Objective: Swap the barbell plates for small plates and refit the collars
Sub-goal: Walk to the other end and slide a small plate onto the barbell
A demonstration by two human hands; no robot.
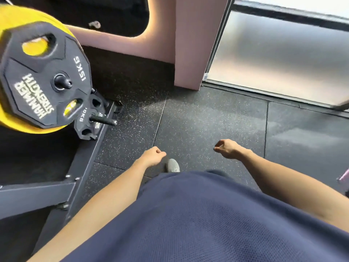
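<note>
A black 15 kg plate (45, 80) sits on a peg at the far left, with a larger yellow plate (11, 19) behind it. Below them a smaller black 10 kg plate (85, 118) hangs on a lower peg (105, 120) of the dark rack. My left hand (153, 156) hangs over the floor, fingers loosely curled, holding nothing. My right hand (226, 148) hangs further right, also loosely curled and holding nothing. Both hands are well away from the plates. No barbell or collar is in sight.
The rack's dark steel base (88, 157) runs diagonally along the left. A pink pillar (190, 53) stands at the back centre, with a frosted glass panel (273, 53) to its right. My grey shoe (172, 165) is on the speckled black rubber floor (207, 120).
</note>
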